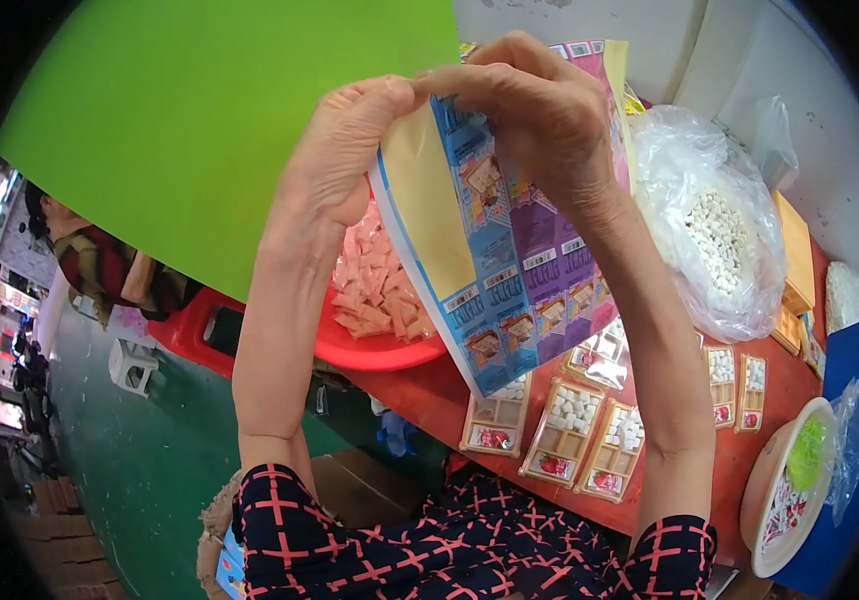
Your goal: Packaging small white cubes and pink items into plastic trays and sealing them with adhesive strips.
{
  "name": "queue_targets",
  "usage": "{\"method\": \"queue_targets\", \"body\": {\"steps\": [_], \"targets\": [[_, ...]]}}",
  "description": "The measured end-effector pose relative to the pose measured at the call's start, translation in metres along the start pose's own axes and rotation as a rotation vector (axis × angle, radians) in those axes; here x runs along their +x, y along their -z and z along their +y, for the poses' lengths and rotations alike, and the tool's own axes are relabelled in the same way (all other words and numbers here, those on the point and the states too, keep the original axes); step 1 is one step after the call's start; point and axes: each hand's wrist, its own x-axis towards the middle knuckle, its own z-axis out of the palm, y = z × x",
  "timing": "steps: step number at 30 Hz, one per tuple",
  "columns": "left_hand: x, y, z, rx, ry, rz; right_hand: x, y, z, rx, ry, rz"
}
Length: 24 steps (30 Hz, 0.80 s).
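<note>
Above the red table [429,395], left hand [344,150] and right hand [539,115] pinch a printed packaging sheet [509,270] by its top edge; it looks light, thin, probably floppy.

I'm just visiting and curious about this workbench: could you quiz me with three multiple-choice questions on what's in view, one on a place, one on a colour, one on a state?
1. Where do the pink pieces lie?
A. in the red basin
B. in the clear bag
C. on the floor

2. What colour is the big board behind the hands?
A. blue
B. green
C. white

3. How is the stack of printed card sheets held?
A. lying flat on the table
B. pinched at its top by the left hand and the right hand
C. in one hand only

Answers: 1 A, the pieces fill the basin behind the left forearm. 2 B, it is plain bright green. 3 B, both hands grip the upper edge in mid-air.
</note>
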Motion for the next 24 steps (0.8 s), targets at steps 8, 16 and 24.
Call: {"method": "queue_targets", "body": {"steps": [8,16,24], "targets": [[-0.002,-0.001,-0.016,0.235,-0.201,0.13,0.003,0.003,-0.019,-0.078,-0.139,0.137],[0.05,0.169,-0.038,1.65,-0.659,0.772,-0.091,0.129,-0.04,-0.115,-0.452,0.583],[0.068,0.269,-0.037,2.179,0.022,0.374,-0.262,0.277,-0.194,0.065,-1.27,0.824]]}}
